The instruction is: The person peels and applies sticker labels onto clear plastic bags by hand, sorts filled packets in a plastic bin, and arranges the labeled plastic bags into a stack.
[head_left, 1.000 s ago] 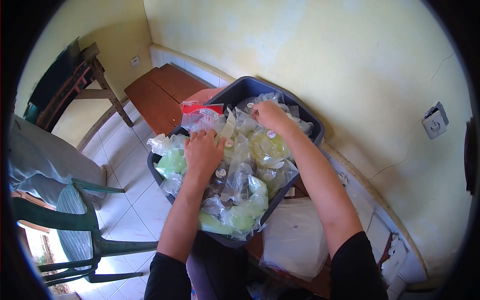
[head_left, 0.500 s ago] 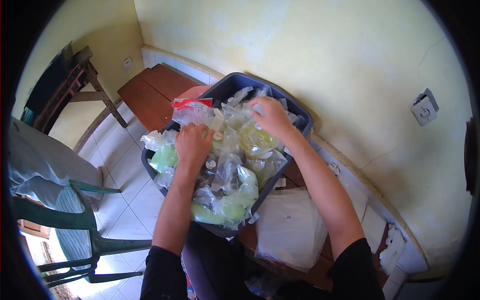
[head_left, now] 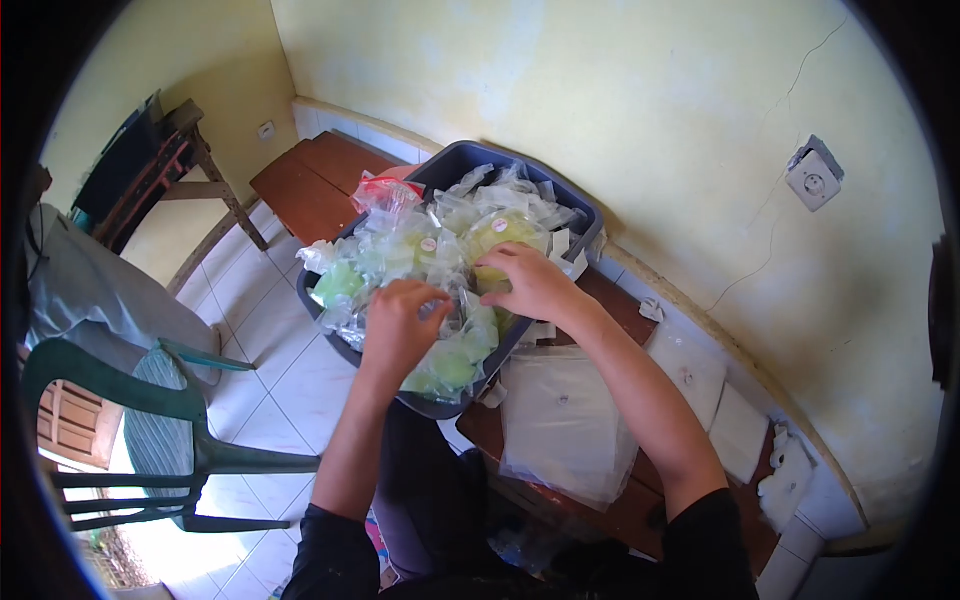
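Note:
A dark grey plastic tub [head_left: 588,205] is heaped with clear plastic bags, several with pale green or yellowish contents. Above its near part is my left hand [head_left: 400,318], fingers curled and the thumb slightly apart, with nothing visible between them. My right hand [head_left: 535,285] is over the tub's right side, thumb and fingers spread, close to the bags. Round stickers mark a yellowish bag [head_left: 505,232] and a paler bag [head_left: 425,250] beyond my hands. Near my left hand lie a bright green bag [head_left: 340,283] and another green bag [head_left: 452,368].
A stack of flat clear plastic bags [head_left: 565,430] lies on the brown wooden bench [head_left: 320,185] right of the tub. A red-topped plastic packet [head_left: 385,193] rests at its far left edge. Left are a green plastic chair [head_left: 170,420] and a person's grey-clothed legs [head_left: 120,285].
Both hands have drawn back toward me, from the tub's far half to its nearer part. The stickered bags now show uncovered. The camera view has shifted slightly.

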Demonstrator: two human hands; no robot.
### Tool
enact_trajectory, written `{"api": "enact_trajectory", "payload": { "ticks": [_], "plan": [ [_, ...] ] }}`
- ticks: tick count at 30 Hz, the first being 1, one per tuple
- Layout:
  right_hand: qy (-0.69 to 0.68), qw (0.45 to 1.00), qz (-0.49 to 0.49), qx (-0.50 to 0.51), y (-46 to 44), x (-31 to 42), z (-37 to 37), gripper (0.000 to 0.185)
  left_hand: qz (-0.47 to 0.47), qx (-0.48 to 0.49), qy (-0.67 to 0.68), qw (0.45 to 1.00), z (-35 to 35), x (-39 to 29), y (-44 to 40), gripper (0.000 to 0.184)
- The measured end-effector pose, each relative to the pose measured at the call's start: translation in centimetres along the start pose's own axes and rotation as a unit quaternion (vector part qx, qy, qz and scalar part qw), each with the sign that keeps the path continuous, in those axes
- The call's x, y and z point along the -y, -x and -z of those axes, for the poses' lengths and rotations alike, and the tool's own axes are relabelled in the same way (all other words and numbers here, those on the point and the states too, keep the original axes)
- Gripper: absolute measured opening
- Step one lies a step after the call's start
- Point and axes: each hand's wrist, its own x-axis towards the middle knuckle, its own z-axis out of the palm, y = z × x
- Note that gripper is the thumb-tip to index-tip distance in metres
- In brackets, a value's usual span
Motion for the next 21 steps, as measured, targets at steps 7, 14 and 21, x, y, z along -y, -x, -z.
{"api": "enact_trajectory", "payload": {
  "ticks": [7, 14, 21],
  "plan": [
    [-0.028, 0.999, 0.024, -0.007, 0.8, 3.0, -2.7, 0.046, -0.028, -0.075, 0.024, 0.997, 0.5, -0.5, 4.5, 0.010],
    [0.097, 0.988, 0.123, -0.007, 1.6, 4.1, -3.7, 0.018, -0.016, -0.142, 0.034, 0.989, 0.0, 0.5, 8.0, 0.012],
    [0.117, 0.993, 0.016, 0.029, 0.0, 2.1, -2.8, 0.017, -0.036, -0.075, -0.008, 0.997, -0.9, 0.7, 7.6, 0.021]
  ]
}}
